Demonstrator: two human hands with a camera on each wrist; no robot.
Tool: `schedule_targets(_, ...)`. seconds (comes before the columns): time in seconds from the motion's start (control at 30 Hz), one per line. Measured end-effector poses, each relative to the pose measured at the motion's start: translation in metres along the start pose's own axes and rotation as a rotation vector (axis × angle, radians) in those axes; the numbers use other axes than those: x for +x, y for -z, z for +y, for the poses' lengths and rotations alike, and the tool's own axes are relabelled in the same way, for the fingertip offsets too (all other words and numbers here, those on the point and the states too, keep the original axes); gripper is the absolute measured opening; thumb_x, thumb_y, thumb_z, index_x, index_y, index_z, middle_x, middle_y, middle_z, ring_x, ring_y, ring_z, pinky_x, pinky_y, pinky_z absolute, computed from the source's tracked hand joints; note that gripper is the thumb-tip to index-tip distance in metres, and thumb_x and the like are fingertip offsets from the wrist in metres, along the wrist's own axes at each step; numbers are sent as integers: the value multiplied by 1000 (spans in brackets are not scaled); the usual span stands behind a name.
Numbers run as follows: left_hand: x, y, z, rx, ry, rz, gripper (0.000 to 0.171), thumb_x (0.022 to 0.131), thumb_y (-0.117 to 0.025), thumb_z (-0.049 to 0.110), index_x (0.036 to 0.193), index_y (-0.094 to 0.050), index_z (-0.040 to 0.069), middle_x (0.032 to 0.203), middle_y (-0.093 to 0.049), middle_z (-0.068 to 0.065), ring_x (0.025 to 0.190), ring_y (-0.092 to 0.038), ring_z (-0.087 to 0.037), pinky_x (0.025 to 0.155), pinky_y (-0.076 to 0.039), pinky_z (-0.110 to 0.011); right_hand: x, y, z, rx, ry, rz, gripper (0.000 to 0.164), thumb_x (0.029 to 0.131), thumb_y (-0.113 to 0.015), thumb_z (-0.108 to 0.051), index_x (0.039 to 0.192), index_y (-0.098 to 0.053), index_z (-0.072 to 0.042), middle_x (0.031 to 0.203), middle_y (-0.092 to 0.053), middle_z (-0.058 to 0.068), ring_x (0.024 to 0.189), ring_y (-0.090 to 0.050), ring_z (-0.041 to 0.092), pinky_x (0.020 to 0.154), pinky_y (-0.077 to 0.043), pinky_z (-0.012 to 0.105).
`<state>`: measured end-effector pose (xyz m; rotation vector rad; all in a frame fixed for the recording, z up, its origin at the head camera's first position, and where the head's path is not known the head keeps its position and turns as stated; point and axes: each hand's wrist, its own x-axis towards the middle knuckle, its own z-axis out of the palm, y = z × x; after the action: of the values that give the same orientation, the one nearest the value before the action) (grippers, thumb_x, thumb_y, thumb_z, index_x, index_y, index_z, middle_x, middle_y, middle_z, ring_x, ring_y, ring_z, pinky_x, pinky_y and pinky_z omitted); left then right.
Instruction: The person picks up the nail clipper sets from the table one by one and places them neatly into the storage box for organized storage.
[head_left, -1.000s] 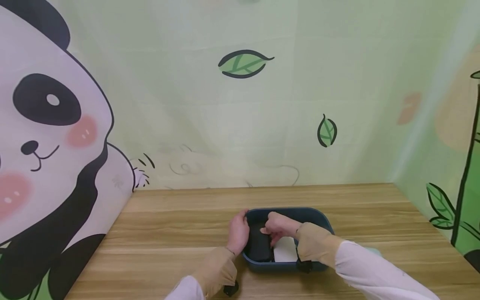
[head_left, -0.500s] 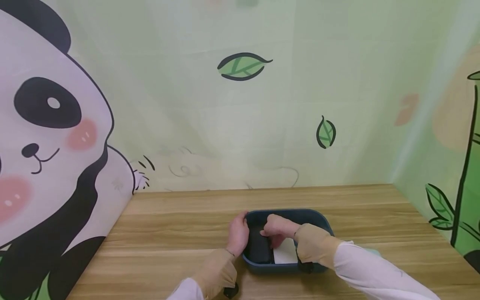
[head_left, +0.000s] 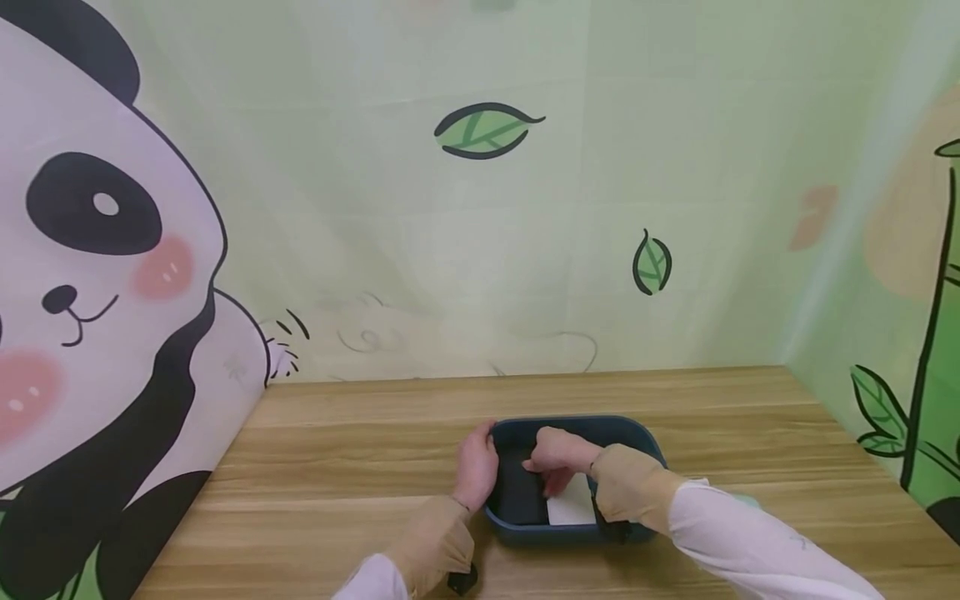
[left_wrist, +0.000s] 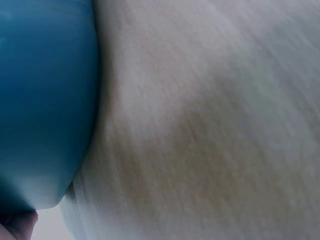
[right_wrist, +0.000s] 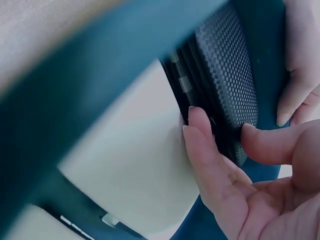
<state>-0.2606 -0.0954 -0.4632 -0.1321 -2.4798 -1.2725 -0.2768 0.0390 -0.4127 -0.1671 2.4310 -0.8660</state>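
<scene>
A dark blue plastic bin (head_left: 573,536) stands on the wooden table. My left hand (head_left: 477,468) grips its left end at the rim; the right wrist view shows fingertips of that hand against the inner wall. Inside, along the left end, lies a black case (right_wrist: 227,65) with a dimpled face. My right hand (head_left: 561,457) reaches in and pinches this case, thumb on the dimpled face and fingers at its dark, ridged side. Right beside those fingers is a smooth white box (right_wrist: 135,160). The right wrist partly hides the bin's right half in the head view.
Another pale item with a dark edge (right_wrist: 60,222) lies farther along in the bin. A pale green thing (head_left: 747,501) shows behind the right sleeve. The wooden table (head_left: 360,450) ends at a printed panda backdrop (head_left: 360,208).
The lower fingers of my right hand have shifted slightly beside the black case. My left hand and the bin keep their places.
</scene>
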Motion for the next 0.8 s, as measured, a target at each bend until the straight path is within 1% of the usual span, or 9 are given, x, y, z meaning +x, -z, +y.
schedule_targets(0.23,1,-1,-1,5,1,8,24,86,-46,-11,107,-58,-12,103,-59,-24,96,-56,-35,82,-44,-44,-4,1,-2,-33,13,-6,19,88,-58,-13,87,-54,6,62,-61,17,55,-63,25,52,-52,32)
schedule_targets(0.4,2,-1,-1,4,-4,22,24,86,-46,-11,107,-57,-12,103,-59,-25,97,-55,-36,82,-43,-45,-6,5,-2,-53,18,-15,24,89,-59,-18,80,-57,5,61,-61,16,55,-63,25,53,-52,32)
schedule_targets(0.53,2,-1,-2,4,9,13,24,86,-46,-11,107,-57,-12,104,-59,-24,98,-55,-35,83,-43,-45,-8,7,-2,-74,21,-11,29,90,-57,-21,75,-59,4,61,-61,15,56,-63,25,52,-52,31)
schedule_targets(0.63,2,-2,-2,3,19,1,25,86,-46,-10,108,-57,-12,105,-58,-24,98,-55,-35,83,-43,-44,-9,9,-2,-76,34,9,31,90,-57,-22,75,-59,5,61,-62,15,56,-63,25,52,-52,31)
schedule_targets(0.8,1,-2,0,3,2,9,24,86,-46,-12,107,-57,-12,103,-59,-25,97,-55,-36,82,-43,-45,-14,16,-5,-69,63,32,29,90,-56,-22,81,-59,6,63,-62,15,57,-63,25,52,-52,31)
